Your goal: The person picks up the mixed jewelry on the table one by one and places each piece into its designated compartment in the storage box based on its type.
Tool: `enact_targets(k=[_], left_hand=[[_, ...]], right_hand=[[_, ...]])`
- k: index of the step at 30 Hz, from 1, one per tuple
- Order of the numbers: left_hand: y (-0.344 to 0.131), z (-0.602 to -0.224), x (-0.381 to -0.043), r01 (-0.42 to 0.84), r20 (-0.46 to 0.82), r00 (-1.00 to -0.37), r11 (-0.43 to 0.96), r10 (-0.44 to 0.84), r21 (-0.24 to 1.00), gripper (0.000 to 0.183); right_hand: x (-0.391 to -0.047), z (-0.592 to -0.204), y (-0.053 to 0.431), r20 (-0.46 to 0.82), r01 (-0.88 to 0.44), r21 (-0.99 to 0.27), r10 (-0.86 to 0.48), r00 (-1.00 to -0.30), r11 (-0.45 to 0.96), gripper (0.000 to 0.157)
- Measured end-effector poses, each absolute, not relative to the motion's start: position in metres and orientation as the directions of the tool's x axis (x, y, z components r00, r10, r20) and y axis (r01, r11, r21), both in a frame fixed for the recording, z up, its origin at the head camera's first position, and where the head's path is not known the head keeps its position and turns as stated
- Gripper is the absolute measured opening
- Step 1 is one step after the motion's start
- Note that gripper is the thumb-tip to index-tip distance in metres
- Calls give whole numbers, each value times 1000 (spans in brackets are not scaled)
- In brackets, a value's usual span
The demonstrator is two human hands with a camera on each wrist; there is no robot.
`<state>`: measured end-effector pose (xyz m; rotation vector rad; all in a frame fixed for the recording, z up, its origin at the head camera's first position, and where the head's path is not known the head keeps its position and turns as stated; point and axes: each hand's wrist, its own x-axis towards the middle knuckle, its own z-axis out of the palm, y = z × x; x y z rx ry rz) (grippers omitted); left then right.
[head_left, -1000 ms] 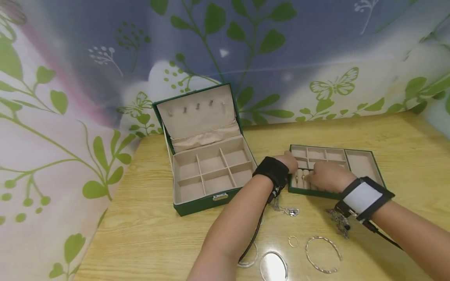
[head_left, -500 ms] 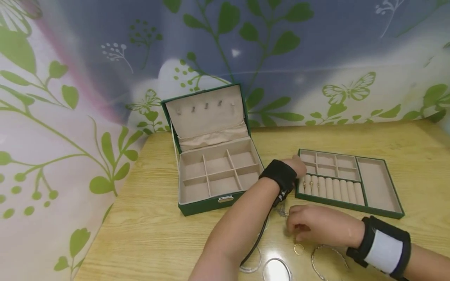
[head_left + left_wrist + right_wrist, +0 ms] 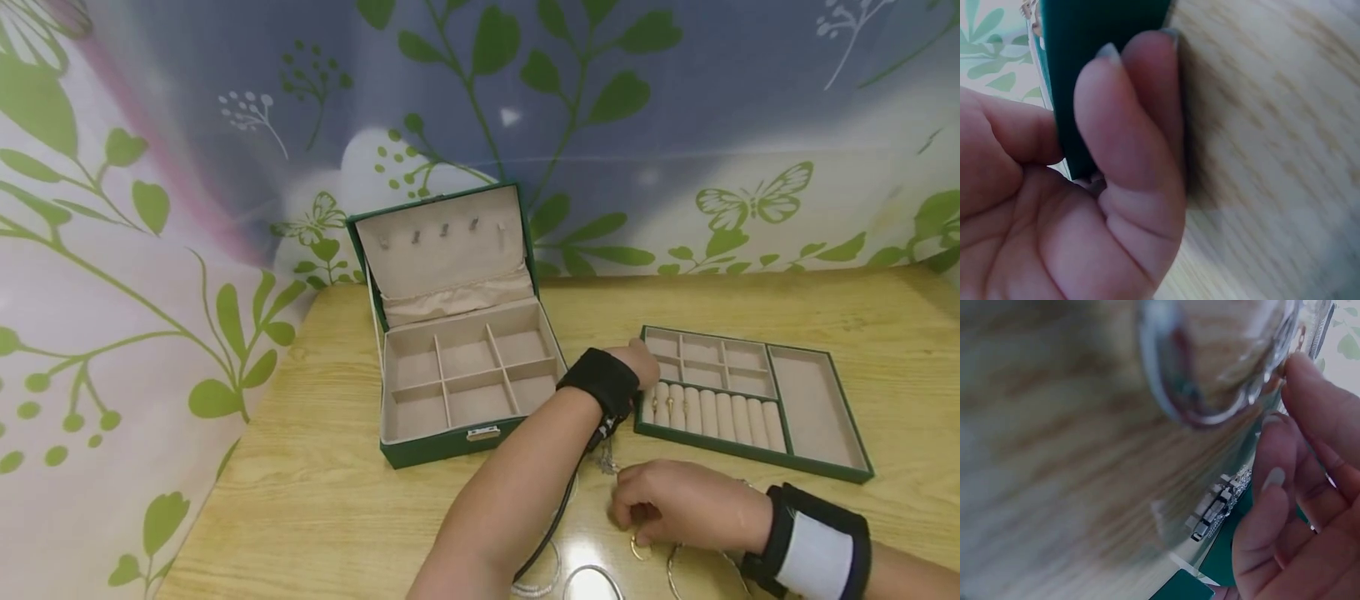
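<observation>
Left hand (image 3: pixel 636 360) is gripping green tray (image 3: pixel 750 451) at its left edge; right hand (image 3: pixel 686 504), pinch indeterminable, is working at gold ring (image 3: pixel 634 547) off the front-left corner: presumably light, stiff, slippery, best taken across its rim.

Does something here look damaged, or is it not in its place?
Nothing looks plainly damaged. Silver bangles lie loose on the table, perhaps out of place, since the open jewellery box and tray are nearby.

Silver bangle (image 3: pixel 592 567) cut off at head view's bottom edge, gold ring (image 3: pixel 635 550) partly behind right fingers (image 3: pixel 624 505)
</observation>
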<state>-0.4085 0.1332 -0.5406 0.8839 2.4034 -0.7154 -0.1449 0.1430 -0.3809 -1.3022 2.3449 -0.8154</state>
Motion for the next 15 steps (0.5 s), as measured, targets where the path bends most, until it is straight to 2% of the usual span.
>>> enact_targets(k=[2, 4, 6, 9, 13, 15], left_hand=[[127, -520, -394, 681, -583, -685, 667, 437, -300, 44], [118, -489, -372, 721, -589, -665, 598, 458, -350, 43], [109, -460, -352, 717, -599, -666, 602, 444, -351, 43], [103, -438, -339, 744, -608, -647, 553, 460, -374, 43], [106, -448, -347, 778, -612, -619, 492, 493, -391, 41], [109, -460, -355, 756, -603, -634, 554, 484, -350, 41]], right_hand=[[-144, -380, 142, -10, -673, -612, -855, -518, 415, 23], [-143, -379, 140, 1, -699, -584, -860, -510, 413, 26], [-142, -378, 139, 4, -717, -555, -860, -510, 422, 29], [-141, -377, 137, -18, -717, -532, -853, -522, 450, 31], [-138, -376, 134, -72, -710, -505, -844, -532, 491, 31], [-137, -375, 133, -88, -721, -477, -843, -530, 503, 31]])
